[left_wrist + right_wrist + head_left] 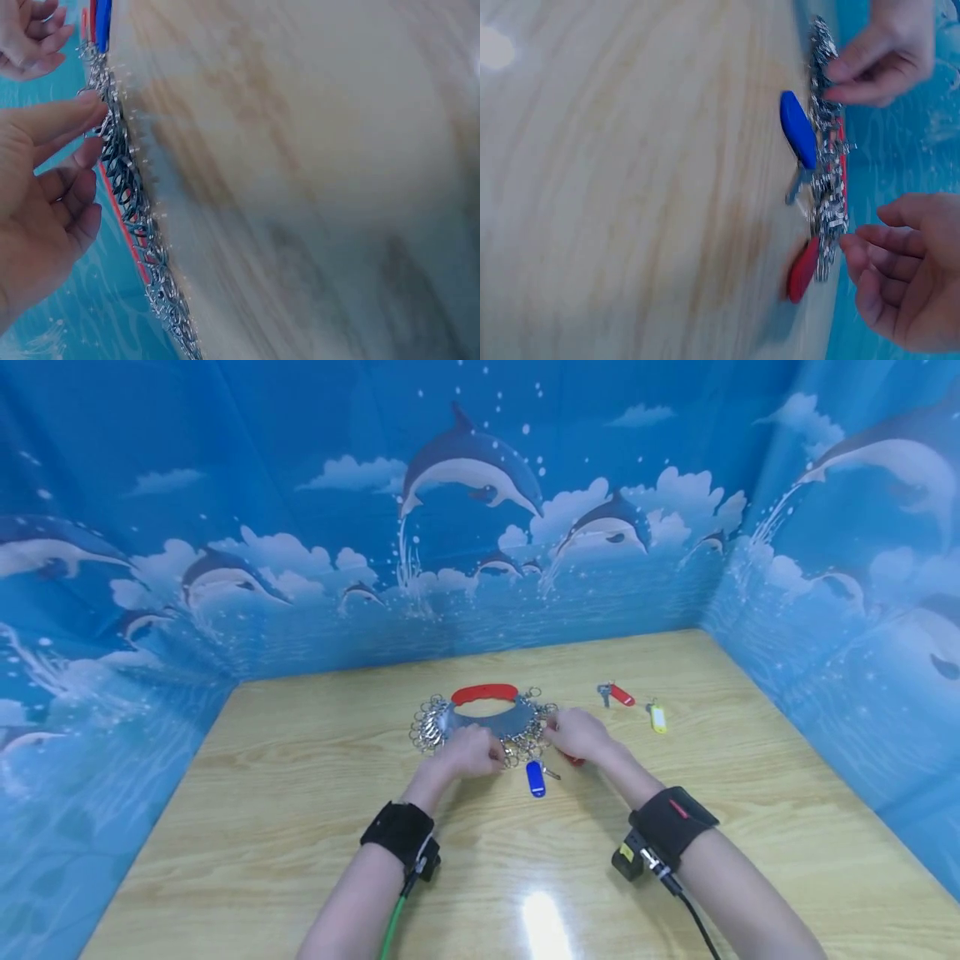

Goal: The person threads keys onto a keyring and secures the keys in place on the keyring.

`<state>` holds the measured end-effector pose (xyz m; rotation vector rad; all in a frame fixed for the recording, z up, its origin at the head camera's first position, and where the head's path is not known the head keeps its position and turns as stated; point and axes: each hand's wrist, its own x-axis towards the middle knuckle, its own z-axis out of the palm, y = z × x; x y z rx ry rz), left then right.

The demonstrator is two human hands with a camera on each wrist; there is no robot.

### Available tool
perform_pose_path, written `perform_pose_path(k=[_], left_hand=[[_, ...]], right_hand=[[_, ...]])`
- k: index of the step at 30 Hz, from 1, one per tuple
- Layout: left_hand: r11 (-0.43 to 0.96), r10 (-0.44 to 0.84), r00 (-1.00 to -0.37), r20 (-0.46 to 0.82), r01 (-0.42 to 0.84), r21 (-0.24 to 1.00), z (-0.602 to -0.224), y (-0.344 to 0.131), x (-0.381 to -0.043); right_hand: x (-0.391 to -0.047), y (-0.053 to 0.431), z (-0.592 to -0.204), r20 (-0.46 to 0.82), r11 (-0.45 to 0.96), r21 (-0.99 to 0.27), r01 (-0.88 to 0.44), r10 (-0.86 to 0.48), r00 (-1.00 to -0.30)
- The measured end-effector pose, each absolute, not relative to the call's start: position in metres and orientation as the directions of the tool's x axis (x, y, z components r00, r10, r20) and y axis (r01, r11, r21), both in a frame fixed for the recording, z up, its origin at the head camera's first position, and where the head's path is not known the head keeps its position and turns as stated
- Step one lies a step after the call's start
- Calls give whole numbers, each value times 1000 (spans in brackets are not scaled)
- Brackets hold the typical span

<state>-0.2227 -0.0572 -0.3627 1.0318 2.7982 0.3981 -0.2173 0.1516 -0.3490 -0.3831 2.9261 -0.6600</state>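
Observation:
A steel key holder plate [495,724] with a red handle [483,692] lies on the table, its curved edge crowded with metal rings [429,727]. At its near edge, my left hand [468,752] pinches at a ring; the left wrist view shows this hand [45,180] with finger and thumb tips against the rings. My right hand [581,735] touches rings at the right end, its fingers [889,300] loosely bent, thumb apart. Under it lies a red key tag [573,759]. Between the hands lies a blue key tag [536,779] with a key [551,772].
Farther right on the table lie another red tag [622,695] with a key [604,693] and a yellow tag [658,718]. A dolphin-print curtain [480,568] stands behind the wooden table [300,827] and along its sides. Cables run from both wrist cameras.

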Motion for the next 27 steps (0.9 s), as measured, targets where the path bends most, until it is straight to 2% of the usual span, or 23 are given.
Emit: perform_pose_path(k=[3, 7, 14, 16, 19, 22, 27], left_hand=[[710, 685, -728, -21, 662, 238, -368, -58, -221], [694, 708, -706, 34, 703, 153, -374, -60, -219], [683, 729, -680, 75, 730, -19, -376, -57, -213], [687, 726, -685, 52, 724, -61, -375, -54, -212], [682, 727, -686, 13, 721, -119, -376, -51, -210], [692, 716, -698, -8, 711, -122, -378, -49, -210], [720, 692, -721, 23, 688, -96, -381, -50, -213]], right_hand=[[-219, 162, -348, -56, 857, -481, -185, -240, -969], [-225, 185, -350, -3, 870, -469, -154, -176, -984], [-241, 247, -358, 182, 901, -434, -6, 81, -980], [-243, 263, -362, 188, 906, -419, 54, 145, -971], [-243, 281, -370, 125, 915, -373, 152, 212, -969], [-242, 289, -378, 85, 921, -344, 182, 224, -971], [-243, 294, -384, 136, 930, -355, 96, 153, -979]])
